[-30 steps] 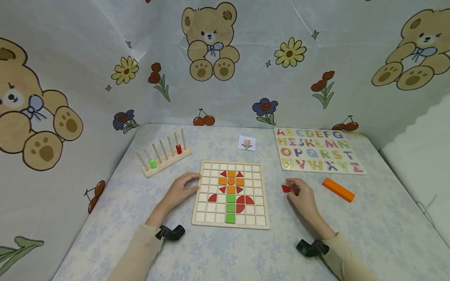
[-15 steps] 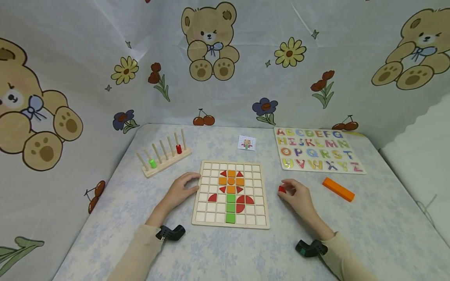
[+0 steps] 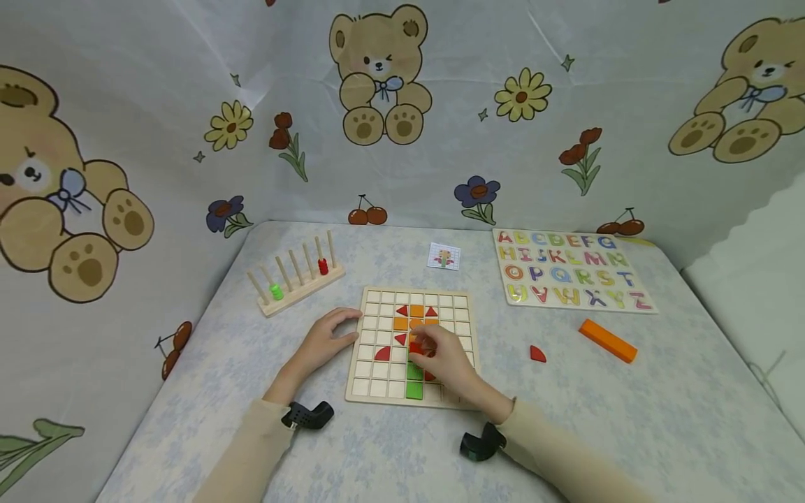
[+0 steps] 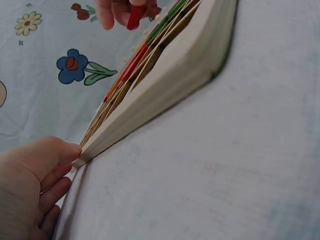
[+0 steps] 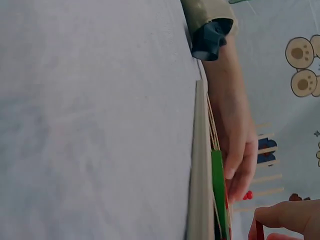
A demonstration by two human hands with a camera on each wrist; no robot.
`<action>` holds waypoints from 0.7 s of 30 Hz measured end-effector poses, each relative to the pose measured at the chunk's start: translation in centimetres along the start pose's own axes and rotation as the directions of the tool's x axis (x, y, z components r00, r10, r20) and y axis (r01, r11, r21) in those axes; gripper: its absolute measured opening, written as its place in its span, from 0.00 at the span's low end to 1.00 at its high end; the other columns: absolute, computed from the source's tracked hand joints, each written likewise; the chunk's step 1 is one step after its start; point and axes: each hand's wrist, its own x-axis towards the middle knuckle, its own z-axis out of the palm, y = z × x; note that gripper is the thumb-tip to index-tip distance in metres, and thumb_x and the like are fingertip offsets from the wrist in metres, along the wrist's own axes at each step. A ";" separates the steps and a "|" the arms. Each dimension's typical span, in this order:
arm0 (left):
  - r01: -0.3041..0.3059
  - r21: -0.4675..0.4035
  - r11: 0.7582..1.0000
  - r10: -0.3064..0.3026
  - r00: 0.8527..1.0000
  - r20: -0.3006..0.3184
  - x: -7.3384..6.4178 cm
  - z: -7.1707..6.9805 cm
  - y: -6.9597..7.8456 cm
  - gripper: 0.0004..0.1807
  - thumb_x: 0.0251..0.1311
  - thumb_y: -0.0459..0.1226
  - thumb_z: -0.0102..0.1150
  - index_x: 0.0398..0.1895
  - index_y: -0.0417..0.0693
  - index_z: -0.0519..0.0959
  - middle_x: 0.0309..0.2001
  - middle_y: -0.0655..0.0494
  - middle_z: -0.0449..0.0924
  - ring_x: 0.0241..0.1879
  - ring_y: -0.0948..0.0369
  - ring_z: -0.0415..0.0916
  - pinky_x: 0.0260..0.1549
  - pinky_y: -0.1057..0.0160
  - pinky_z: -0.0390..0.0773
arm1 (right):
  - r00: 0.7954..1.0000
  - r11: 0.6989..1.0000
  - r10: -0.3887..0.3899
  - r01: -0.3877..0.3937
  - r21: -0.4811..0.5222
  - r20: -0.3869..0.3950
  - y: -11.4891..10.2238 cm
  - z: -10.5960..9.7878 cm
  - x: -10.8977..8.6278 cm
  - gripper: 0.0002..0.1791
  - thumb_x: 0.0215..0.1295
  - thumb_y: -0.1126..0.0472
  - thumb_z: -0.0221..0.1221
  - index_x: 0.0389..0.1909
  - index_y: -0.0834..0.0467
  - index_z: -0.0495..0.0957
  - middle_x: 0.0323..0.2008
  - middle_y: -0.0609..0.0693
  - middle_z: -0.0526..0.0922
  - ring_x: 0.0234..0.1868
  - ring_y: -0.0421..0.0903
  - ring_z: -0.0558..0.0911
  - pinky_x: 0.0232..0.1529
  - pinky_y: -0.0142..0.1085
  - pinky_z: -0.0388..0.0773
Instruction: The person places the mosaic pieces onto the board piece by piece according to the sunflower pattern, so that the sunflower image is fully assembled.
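A square wooden grid board (image 3: 371,399) lies on the table, bearing orange, green and red pieces. My right hand (image 3: 448,358) is over its middle and pinches a red piece (image 3: 415,347) between thumb and fingers, just above the green squares (image 3: 414,390). Fingers cover part of the held piece, so its full shape is unclear. In the left wrist view the same red piece (image 4: 135,18) shows edge-on above the board. My left hand (image 3: 323,343) rests with thumb and fingertips against the board's left edge. A loose red quarter-circle piece (image 3: 537,353) lies right of the board.
Behind the board lies a small pattern card (image 3: 444,256). A wooden peg rack (image 3: 302,288) with green and red rings stands at the back left. At the right are an alphabet board (image 3: 572,269) and an orange bar (image 3: 608,340).
My right hand has carried the red piece leftward from the table to over the board's middle, uncovering the loose red quarter-circle. The left hand has stayed at the board's edge.
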 end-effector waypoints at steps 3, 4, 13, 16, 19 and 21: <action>-0.017 0.006 1.000 0.017 1.000 -0.003 -0.1 0.0 0.1 0.22 0.66 0.41 0.63 0.63 0.49 0.77 0.65 0.50 0.74 0.70 0.49 0.66 0.70 0.43 0.65 | 1.000 1.000 -0.018 0.018 -0.013 0.026 -0.4 1.5 0.4 0.18 0.55 0.71 0.69 0.48 0.66 0.81 0.38 0.55 0.83 0.36 0.48 0.79 0.39 0.34 0.80; -0.023 0.007 1.000 0.023 1.000 -0.003 -0.1 0.0 0.1 0.22 0.66 0.41 0.63 0.63 0.49 0.77 0.65 0.50 0.74 0.70 0.48 0.66 0.70 0.43 0.65 | 0.999 0.999 -0.022 0.022 -0.022 0.027 -0.5 1.9 0.5 0.17 0.55 0.71 0.70 0.47 0.66 0.81 0.38 0.55 0.83 0.36 0.48 0.78 0.39 0.33 0.79; -0.003 -0.003 1.000 0.003 1.000 -0.003 -0.1 -0.1 0.3 0.22 0.66 0.41 0.63 0.63 0.50 0.77 0.65 0.50 0.74 0.71 0.49 0.65 0.70 0.43 0.64 | 0.999 0.997 -0.039 0.040 -0.067 0.011 -0.5 3.1 0.9 0.15 0.55 0.69 0.70 0.44 0.65 0.82 0.35 0.52 0.82 0.33 0.43 0.73 0.36 0.30 0.74; 0.001 -0.003 1.000 -0.001 1.000 0.001 -0.1 -0.1 0.4 0.22 0.66 0.41 0.63 0.63 0.50 0.77 0.66 0.50 0.74 0.71 0.49 0.65 0.70 0.43 0.64 | 0.999 0.997 -0.035 0.036 -0.062 0.019 -0.5 3.0 0.8 0.15 0.55 0.70 0.69 0.45 0.65 0.82 0.36 0.53 0.83 0.34 0.44 0.74 0.38 0.31 0.76; 0.001 -0.004 1.000 -0.001 1.000 0.001 -0.1 -0.1 0.4 0.22 0.66 0.40 0.63 0.63 0.49 0.77 0.66 0.50 0.74 0.71 0.49 0.65 0.71 0.43 0.64 | 0.999 0.998 -0.039 0.040 -0.055 0.020 -0.4 2.9 0.6 0.15 0.57 0.71 0.68 0.46 0.65 0.82 0.38 0.54 0.84 0.35 0.46 0.77 0.40 0.33 0.78; -0.003 -0.006 1.000 0.003 1.000 0.000 0.0 0.0 0.4 0.22 0.66 0.40 0.63 0.63 0.49 0.77 0.65 0.50 0.74 0.71 0.49 0.65 0.71 0.44 0.64 | 0.999 0.998 -0.036 0.036 -0.046 0.012 -0.4 2.6 0.5 0.14 0.58 0.71 0.67 0.46 0.64 0.83 0.38 0.54 0.84 0.36 0.47 0.79 0.40 0.34 0.80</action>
